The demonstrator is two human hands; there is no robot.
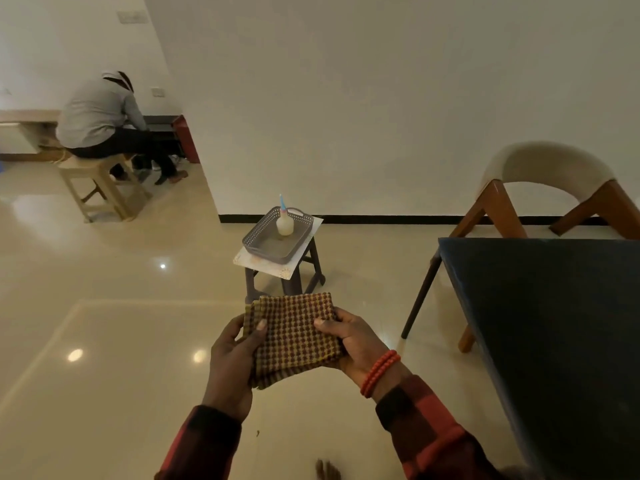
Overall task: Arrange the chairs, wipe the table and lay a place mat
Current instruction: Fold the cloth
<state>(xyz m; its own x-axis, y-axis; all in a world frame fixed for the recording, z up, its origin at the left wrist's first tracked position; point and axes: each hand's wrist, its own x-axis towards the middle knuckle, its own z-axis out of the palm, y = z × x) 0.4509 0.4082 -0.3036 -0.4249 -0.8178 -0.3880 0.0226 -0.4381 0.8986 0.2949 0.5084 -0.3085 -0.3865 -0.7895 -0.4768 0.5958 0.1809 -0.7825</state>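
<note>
Folded checked cloth (294, 337) held in front of the body, off the table. Left hand (232, 362) grips its left edge, thumb on top; right hand (356, 344) grips its right edge, fingers curled under. The dark table (554, 323) lies to the right, on the right hand's side, its long edge running away from the viewer, so wiping probably calls for a rightward reach. Beyond, a stool (284, 271) carries a grey basket (266, 244) with a bottle (284, 221) over a pale place mat (287, 270). A chair (547, 188) stands at the table's far end.
</note>
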